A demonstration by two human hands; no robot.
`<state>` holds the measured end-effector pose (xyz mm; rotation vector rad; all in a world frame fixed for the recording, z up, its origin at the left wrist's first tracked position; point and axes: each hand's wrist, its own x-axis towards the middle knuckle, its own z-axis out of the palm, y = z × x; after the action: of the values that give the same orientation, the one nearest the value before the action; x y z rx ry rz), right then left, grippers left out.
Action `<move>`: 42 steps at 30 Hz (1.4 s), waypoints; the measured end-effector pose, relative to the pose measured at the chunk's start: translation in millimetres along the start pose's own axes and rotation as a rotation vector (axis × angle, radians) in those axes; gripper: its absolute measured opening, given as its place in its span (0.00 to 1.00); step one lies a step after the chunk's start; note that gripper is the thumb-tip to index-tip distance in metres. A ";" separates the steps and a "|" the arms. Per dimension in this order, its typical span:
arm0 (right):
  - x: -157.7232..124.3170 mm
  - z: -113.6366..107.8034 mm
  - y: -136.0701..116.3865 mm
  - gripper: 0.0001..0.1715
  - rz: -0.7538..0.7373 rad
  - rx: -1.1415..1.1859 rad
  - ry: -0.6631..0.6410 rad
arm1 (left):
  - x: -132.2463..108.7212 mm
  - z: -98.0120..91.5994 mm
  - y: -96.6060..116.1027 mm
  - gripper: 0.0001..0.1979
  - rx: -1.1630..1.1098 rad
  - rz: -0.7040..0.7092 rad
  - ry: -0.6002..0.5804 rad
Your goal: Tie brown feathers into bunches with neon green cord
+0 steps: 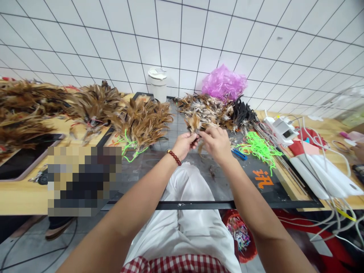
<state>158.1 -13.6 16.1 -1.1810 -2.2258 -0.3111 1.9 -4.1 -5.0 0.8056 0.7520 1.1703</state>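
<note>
Brown feathers (194,122), pinched in the left hand (184,144) at mid-frame, are best steadied at the base; the right hand's (218,143) grip cannot be told.

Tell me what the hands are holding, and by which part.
The left hand holds a brown feather tuft by its near end; whether the right hand grips it too cannot be told.

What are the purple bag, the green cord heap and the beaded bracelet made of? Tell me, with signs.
Purple bag: glossy plastic film, seemingly, being crinkled and translucent.
Green cord heap: probably matte synthetic fibre, given its neon colour.
Beaded bracelet: polished wood or plastic; shiny, dark-red beads leave it open.
</note>
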 end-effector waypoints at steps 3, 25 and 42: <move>-0.1 -2.1 -1.1 0.14 -0.037 -0.062 -0.079 | -0.5 0.2 -2.0 0.09 0.023 0.002 -0.021; 3.1 23.1 -12.9 0.17 0.756 1.197 0.029 | -2.2 0.8 3.2 0.05 -0.010 -0.124 0.012; -3.0 8.5 -14.9 0.28 -0.008 0.033 -0.009 | -1.6 5.0 3.3 0.10 0.239 -0.085 0.150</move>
<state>143.9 -20.3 8.5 -1.1589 -2.2351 -0.2721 4.3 -5.8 0.5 0.8804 1.0550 1.0857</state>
